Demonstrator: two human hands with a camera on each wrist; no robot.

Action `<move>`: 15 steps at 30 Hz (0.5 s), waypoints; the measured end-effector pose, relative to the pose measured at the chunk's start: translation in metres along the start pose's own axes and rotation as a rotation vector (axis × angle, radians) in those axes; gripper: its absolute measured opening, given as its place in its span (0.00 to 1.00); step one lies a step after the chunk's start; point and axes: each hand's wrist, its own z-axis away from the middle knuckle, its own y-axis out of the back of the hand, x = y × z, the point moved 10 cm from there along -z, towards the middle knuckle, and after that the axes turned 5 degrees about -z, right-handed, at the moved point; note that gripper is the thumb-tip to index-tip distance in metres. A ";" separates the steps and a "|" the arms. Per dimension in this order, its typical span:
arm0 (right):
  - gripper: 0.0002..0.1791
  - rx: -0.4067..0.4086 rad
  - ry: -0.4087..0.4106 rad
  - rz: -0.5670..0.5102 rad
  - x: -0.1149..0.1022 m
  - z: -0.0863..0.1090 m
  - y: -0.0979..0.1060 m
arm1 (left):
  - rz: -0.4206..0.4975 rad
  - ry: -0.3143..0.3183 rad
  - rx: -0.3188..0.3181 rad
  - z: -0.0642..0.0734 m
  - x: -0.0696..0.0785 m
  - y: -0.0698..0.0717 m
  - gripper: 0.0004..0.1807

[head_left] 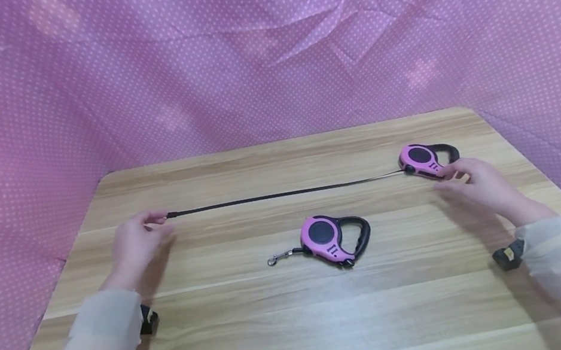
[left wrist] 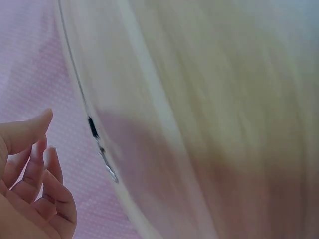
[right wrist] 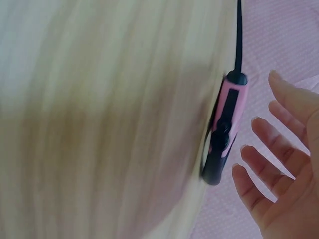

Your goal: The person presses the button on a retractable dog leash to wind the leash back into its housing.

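Observation:
A pink and black retractable dog leash (head_left: 420, 161) lies at the back right of the table, its black strap (head_left: 283, 194) pulled out straight to the left. The strap ends in a metal clip (left wrist: 110, 173), lying on the wood in the left wrist view. Beside that clip is my left hand (head_left: 137, 245), fingers loosely bent and nothing between them. My right hand (head_left: 481, 187) hovers near the leash's housing, fingers spread and apart from it in the right wrist view. A second, matching leash (head_left: 324, 245) lies nearer the middle, with its metal clip (head_left: 278, 257) pointing left.
The wooden table (head_left: 261, 335) carries both leashes. Pink dotted cloth (head_left: 254, 70) hangs behind the table and along both sides. A small black device (head_left: 509, 256) is worn at the right wrist, and another (head_left: 148, 320) at the left.

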 end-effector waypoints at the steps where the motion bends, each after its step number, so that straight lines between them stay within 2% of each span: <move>1: 0.18 -0.006 -0.013 -0.003 0.003 0.000 0.000 | -0.006 0.005 -0.005 -0.001 -0.003 0.000 0.24; 11: 0.25 -0.074 -0.139 0.003 0.032 0.002 -0.001 | -0.091 0.040 -0.006 -0.014 -0.024 0.003 0.24; 15: 0.26 -0.079 -0.160 0.000 0.040 0.000 0.000 | -0.095 0.074 -0.049 -0.021 -0.032 0.000 0.25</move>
